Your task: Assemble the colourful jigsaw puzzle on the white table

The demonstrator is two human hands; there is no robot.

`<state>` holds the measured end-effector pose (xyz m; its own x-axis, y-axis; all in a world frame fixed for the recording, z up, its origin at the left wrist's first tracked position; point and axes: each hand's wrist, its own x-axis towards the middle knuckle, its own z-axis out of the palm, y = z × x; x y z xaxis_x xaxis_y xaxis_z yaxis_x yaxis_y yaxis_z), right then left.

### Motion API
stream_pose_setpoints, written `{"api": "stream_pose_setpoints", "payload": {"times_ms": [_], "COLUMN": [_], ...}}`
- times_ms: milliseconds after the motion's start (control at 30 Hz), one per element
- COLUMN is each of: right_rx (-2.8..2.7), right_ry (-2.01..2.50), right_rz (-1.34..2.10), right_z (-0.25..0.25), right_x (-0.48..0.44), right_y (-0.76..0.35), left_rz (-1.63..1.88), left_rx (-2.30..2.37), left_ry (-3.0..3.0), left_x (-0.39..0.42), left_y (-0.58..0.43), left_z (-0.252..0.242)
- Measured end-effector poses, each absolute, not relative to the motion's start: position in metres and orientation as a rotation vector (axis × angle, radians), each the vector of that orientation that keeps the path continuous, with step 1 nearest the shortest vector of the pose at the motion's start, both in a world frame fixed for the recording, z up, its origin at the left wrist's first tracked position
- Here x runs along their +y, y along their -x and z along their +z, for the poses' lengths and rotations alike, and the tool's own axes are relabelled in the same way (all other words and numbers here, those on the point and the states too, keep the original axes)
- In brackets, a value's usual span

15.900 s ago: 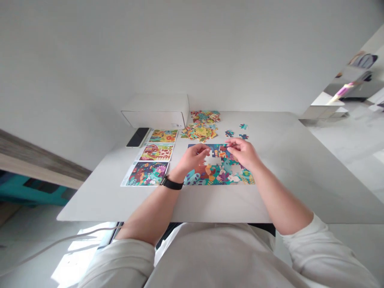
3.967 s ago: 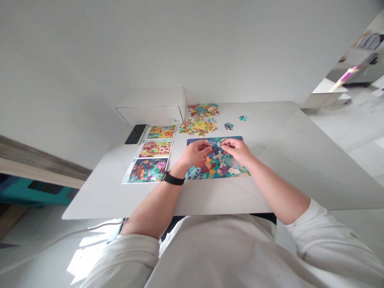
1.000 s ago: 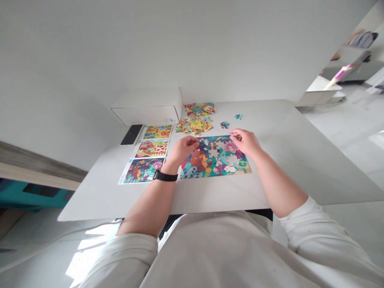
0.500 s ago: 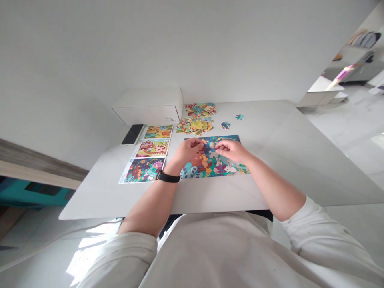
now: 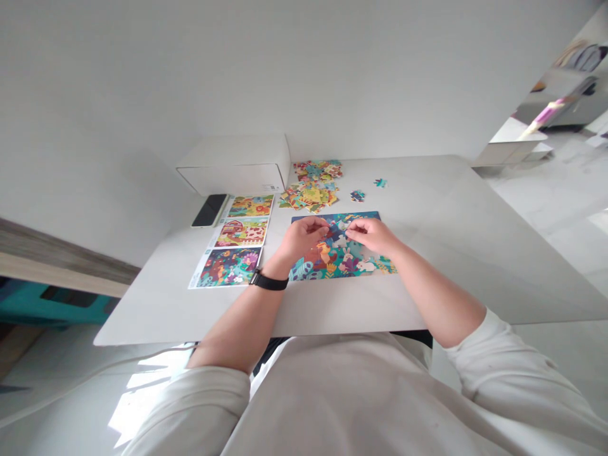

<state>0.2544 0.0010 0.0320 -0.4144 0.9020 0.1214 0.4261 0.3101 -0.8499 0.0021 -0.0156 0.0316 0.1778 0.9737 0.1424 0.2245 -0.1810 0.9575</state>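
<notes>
left hand (image 5: 300,235) and right hand (image 5: 373,234) met over the upper middle of the jigsaw puzzle (image 5: 342,256), fingertips drawn together around a small bluish puzzle piece (image 5: 338,231); grip looked like a light pinch from both sides, though too small to tell which fingers actually held it or how tightly. piece sat low over the puzzle's far half, just beside a pale unfilled gap. puzzle itself lay flat on the white table (image 5: 451,253), near the front edge, mostly assembled, leafy and colourful along its near side. black watch (image 5: 268,280) worn on the left wrist, forearms bare, white sleeves pushed up. beyond the puzzle, a heap of loose pieces (image 5: 311,187) spread toward the far edge, with two stray pieces (image 5: 357,196) set apart to the right of it, the farther one near (image 5: 380,183). to the left of the puzzle, three picture cards (image 5: 237,237) laid in a column, touching end to end. farther left, a dark phone (image 5: 209,210) lying flat just beside the top card. behind phone and cards, a white box (image 5: 237,166) standing against the wall.
</notes>
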Motion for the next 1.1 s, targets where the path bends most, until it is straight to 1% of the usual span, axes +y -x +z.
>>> {"api": "stream_pose_setpoints", "payload": {"times_ms": [233,467,667,967,1100], "right_rx": [-1.892,-1.835,-1.864,-1.86,-1.837], "right_ry": [1.172,1.168,1.157,1.104,1.115], "right_rz": [0.949,0.988,1.03,1.09,1.073], "right_z": [0.031,0.031,0.028,0.025,0.022], "right_x": [0.005,0.005,0.004,0.001,0.004], "right_y": [-0.256,-0.256,-0.254,-0.247,-0.25], "left_rz": [0.966,0.857,0.996,0.931,1.051], "left_rx": [1.164,1.228,1.2,1.169,1.243], "left_ry": [-1.65,-1.745,-1.729,-1.73,-1.664], "left_x": [-0.018,-0.019,-0.017,-0.025,-0.02], "left_y": [-0.002,0.0,-0.001,-0.006,-0.002], "left_z": [0.032,0.037,0.033,0.04,0.038]}}
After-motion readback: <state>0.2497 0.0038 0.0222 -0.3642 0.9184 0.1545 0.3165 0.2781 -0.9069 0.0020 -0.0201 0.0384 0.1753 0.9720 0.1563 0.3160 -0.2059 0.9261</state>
